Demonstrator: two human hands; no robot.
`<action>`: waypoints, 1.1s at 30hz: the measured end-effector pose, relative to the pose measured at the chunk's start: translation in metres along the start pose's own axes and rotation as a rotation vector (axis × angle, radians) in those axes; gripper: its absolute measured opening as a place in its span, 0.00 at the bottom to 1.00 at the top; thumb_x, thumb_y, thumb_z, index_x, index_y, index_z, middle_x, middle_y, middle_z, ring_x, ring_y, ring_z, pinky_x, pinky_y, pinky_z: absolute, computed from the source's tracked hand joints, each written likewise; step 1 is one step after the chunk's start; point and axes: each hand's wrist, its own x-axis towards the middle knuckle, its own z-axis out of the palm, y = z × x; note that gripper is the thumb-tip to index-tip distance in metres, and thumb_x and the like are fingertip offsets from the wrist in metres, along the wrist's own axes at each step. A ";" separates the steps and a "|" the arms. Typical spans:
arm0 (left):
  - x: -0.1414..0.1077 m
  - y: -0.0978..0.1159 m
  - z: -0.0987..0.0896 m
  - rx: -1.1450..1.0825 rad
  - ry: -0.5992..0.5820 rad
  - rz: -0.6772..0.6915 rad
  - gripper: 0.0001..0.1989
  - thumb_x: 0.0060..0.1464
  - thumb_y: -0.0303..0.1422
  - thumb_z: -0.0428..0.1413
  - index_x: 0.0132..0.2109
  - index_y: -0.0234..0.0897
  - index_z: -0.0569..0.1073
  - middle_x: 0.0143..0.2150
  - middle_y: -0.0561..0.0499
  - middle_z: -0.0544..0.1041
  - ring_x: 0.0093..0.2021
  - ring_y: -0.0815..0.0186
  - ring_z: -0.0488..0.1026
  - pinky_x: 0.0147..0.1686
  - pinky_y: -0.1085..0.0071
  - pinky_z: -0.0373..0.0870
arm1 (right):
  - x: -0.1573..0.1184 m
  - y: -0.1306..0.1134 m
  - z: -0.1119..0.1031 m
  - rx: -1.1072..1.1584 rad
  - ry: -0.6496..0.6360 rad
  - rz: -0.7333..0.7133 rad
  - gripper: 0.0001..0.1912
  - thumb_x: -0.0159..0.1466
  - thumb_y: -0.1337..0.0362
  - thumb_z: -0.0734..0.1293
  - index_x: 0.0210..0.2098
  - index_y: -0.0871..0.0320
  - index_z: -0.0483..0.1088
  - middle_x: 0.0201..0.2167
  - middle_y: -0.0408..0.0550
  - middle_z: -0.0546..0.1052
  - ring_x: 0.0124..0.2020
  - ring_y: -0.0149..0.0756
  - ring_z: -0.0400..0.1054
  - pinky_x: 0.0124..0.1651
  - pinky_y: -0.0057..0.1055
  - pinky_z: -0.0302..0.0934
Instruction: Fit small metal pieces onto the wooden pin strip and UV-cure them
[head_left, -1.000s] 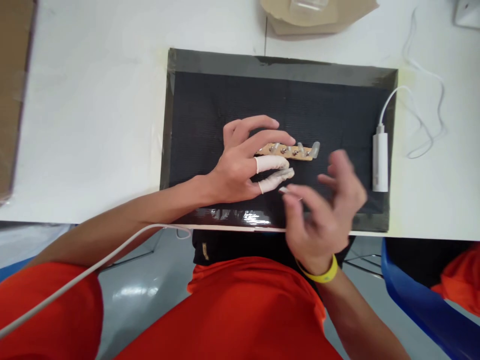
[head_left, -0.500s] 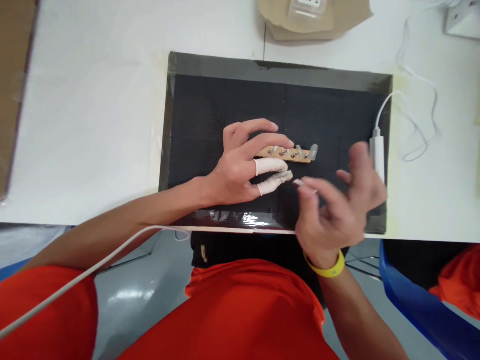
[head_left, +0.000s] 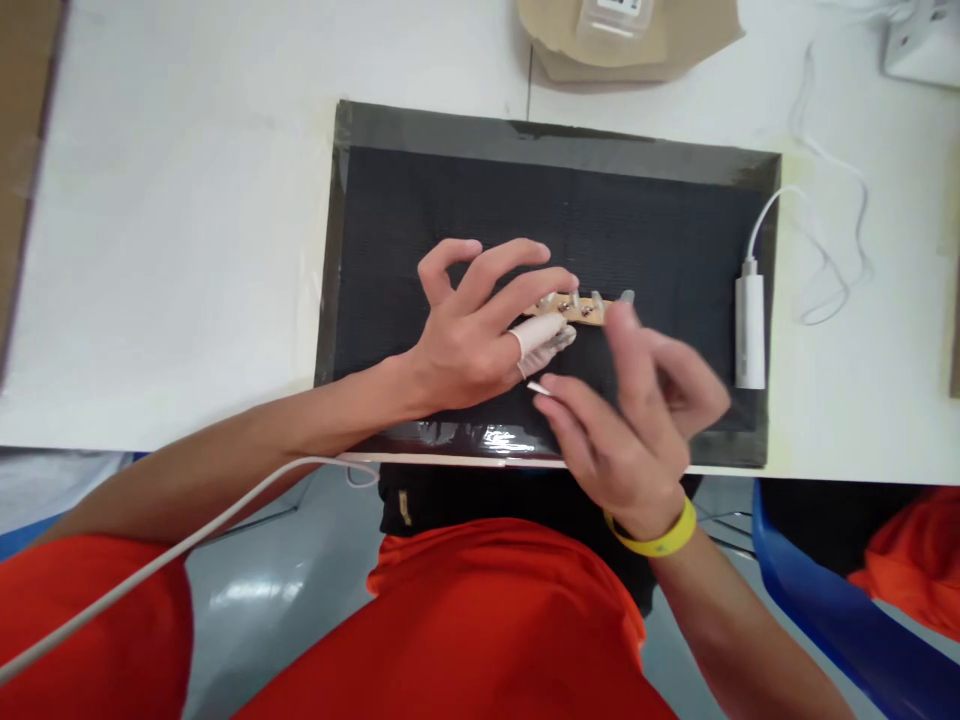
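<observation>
My left hand [head_left: 472, 340] reaches over a narrow wooden strip [head_left: 592, 312] on a black mat. White finger cots [head_left: 541, 335] cover its thumb and index finger, which are pressed together just below the strip; whatever is between them cannot be made out. The other fingers are curled and spread above. Along the strip stand several clear plastic tabs [head_left: 597, 300] and small shiny metal parts [head_left: 564, 308]. My right hand [head_left: 630, 430] pinches a small flat white piece [head_left: 537, 388] between thumb and index finger, just below the left fingertips and apart from them.
The black mat [head_left: 420, 200] has taped edges and lies on a white table [head_left: 187, 250]. A white stick-shaped device [head_left: 750, 330] with a cable rests at its right. Behind stands a brown paper tray [head_left: 675, 45] holding a clear plastic box [head_left: 615, 22]. A white cable [head_left: 187, 540] crosses my left arm.
My right hand has moved left with the small white piece, closer to my left hand. My left thumb and index finger have drawn together, and the hand has shifted slightly left.
</observation>
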 end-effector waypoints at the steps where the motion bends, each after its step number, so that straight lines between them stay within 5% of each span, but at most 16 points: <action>1: 0.000 0.000 0.000 0.029 0.007 0.011 0.06 0.67 0.43 0.59 0.43 0.48 0.74 0.57 0.58 0.81 0.65 0.50 0.74 0.64 0.37 0.56 | 0.001 0.000 0.000 0.001 -0.018 -0.033 0.12 0.64 0.66 0.76 0.48 0.52 0.81 0.72 0.48 0.70 0.62 0.53 0.70 0.60 0.49 0.72; 6: 0.002 -0.001 0.001 0.266 0.133 0.185 0.06 0.67 0.40 0.60 0.41 0.47 0.74 0.53 0.60 0.84 0.57 0.56 0.79 0.56 0.44 0.65 | 0.006 0.001 0.004 -0.051 0.106 0.126 0.09 0.67 0.68 0.74 0.47 0.55 0.81 0.72 0.53 0.69 0.65 0.60 0.67 0.60 0.55 0.72; 10: 0.000 0.001 0.000 0.142 0.010 0.082 0.07 0.69 0.41 0.57 0.42 0.47 0.76 0.57 0.58 0.83 0.61 0.54 0.77 0.63 0.39 0.62 | 0.008 0.000 0.006 0.005 0.012 -0.028 0.13 0.65 0.65 0.76 0.50 0.51 0.81 0.69 0.48 0.73 0.62 0.57 0.71 0.61 0.54 0.72; 15: -0.002 0.004 -0.003 0.039 -0.116 -0.054 0.08 0.69 0.43 0.57 0.44 0.48 0.77 0.59 0.57 0.82 0.65 0.55 0.73 0.68 0.41 0.57 | 0.005 0.001 0.005 -0.077 0.173 0.220 0.09 0.67 0.67 0.73 0.46 0.52 0.82 0.73 0.46 0.67 0.65 0.61 0.66 0.58 0.57 0.72; 19: 0.001 0.000 -0.005 -0.047 -0.092 -0.019 0.05 0.66 0.42 0.60 0.42 0.50 0.79 0.57 0.55 0.82 0.65 0.51 0.72 0.66 0.39 0.56 | -0.005 -0.004 0.004 -0.033 0.062 0.079 0.11 0.65 0.65 0.76 0.48 0.51 0.82 0.72 0.44 0.69 0.60 0.54 0.70 0.57 0.50 0.72; 23: 0.008 0.000 -0.009 -0.092 -0.104 -0.034 0.03 0.64 0.41 0.63 0.41 0.51 0.80 0.56 0.54 0.83 0.64 0.51 0.72 0.63 0.42 0.59 | -0.013 -0.006 0.007 -0.027 0.240 0.329 0.09 0.68 0.67 0.72 0.46 0.50 0.82 0.73 0.42 0.68 0.63 0.56 0.68 0.54 0.52 0.71; 27: 0.011 0.005 -0.011 -0.077 -0.138 -0.092 0.07 0.63 0.42 0.63 0.37 0.48 0.81 0.55 0.52 0.83 0.63 0.51 0.72 0.62 0.44 0.62 | -0.018 -0.009 0.012 -0.002 0.159 0.186 0.09 0.66 0.63 0.75 0.46 0.50 0.82 0.72 0.44 0.69 0.61 0.55 0.70 0.54 0.51 0.71; 33: 0.013 0.002 -0.012 -0.072 -0.095 -0.055 0.07 0.62 0.43 0.63 0.37 0.48 0.81 0.54 0.54 0.83 0.60 0.52 0.74 0.60 0.44 0.67 | -0.019 -0.007 0.015 0.017 0.274 0.402 0.07 0.70 0.65 0.70 0.45 0.49 0.81 0.71 0.45 0.70 0.63 0.54 0.68 0.55 0.54 0.70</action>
